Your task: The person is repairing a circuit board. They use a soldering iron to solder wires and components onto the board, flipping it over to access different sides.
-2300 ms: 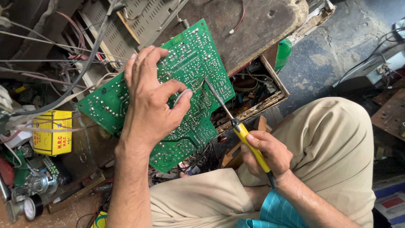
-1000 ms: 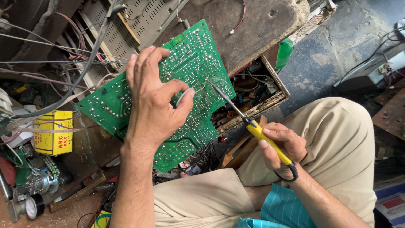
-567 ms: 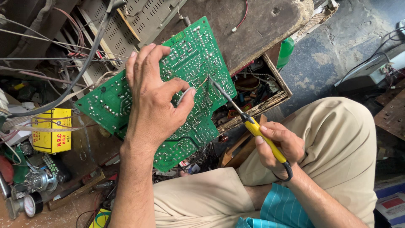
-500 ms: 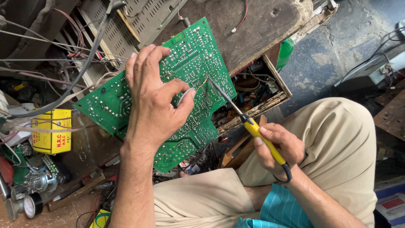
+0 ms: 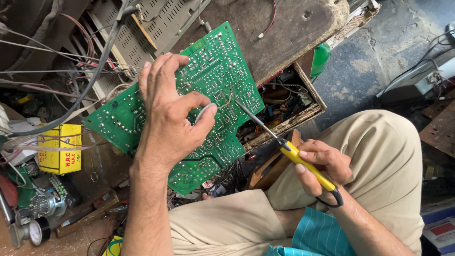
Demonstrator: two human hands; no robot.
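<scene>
A green circuit board (image 5: 215,71), solder side up, is held tilted over my lap. My left hand (image 5: 168,116) lies flat across its middle, pinching a thin wire of solder between thumb and forefinger. My right hand (image 5: 320,168) grips the yellow handle of a soldering iron (image 5: 284,149). Its thin metal tip reaches up and left onto the board, just right of my left thumb. A black cord loops out of the handle's rear under my right wrist.
A worn wooden table (image 5: 294,28) with an open drawer of parts (image 5: 284,109) stands behind the board. A yellow box (image 5: 59,147), tangled cables and a grey vented casing (image 5: 156,23) crowd the left. My knees in beige trousers (image 5: 379,156) fill the lower right.
My right hand drew the iron slightly back to the right, then brought its tip again onto the board near my left thumb. My left hand and the board hardly moved.
</scene>
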